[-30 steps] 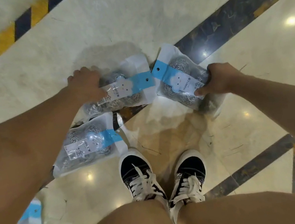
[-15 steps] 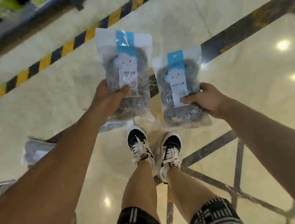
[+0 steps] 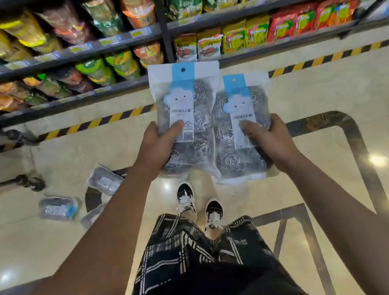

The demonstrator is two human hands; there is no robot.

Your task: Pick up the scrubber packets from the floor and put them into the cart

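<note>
In a shop aisle, a person stands holding up two scrubber packets.

The left hand has its fingers clamped on one scrubber packet, and the right hand grips a second scrubber packet touching it. Three loose packets lie on the floor to the left, near the cart's wheels, below snack shelves.

The two clear shiny plastic scrubber packets hold curly silver metal balls. The cream stone floor is smooth and glossy. The black-and-white checked shorts are soft cloth.
</note>
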